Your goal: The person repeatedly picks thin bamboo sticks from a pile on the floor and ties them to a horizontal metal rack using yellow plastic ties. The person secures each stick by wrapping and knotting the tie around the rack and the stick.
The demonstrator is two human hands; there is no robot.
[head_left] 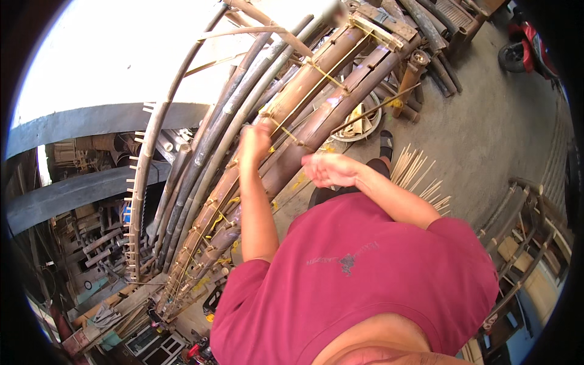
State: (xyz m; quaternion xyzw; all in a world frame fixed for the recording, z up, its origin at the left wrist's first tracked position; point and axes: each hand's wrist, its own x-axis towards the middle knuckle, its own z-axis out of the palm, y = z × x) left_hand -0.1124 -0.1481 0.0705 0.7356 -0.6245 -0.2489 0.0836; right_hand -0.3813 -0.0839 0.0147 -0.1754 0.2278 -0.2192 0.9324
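Two long brown bamboo poles (328, 115) lie side by side in front of me, running from the lower left to the upper right. Yellow cord (325, 72) crosses and ties them at several places. My left hand (254, 143) is at the far pole, close to a cord tie, with its fingers curled; what they hold, if anything, is hidden. Over the near pole's edge, my right hand (331, 170) is stretched out with fingers extended and nothing visible in it. A wooden crosspiece (377, 31) bridges the poles' upper end.
A round basin (365, 131) holds bamboo pieces, with a thin stick (377, 109) above it. Many slender sticks (417, 179) lie on the floor at right. Curved bamboo, one pole pegged (149, 143), stands at left. A red motorcycle (529, 48) is far right.
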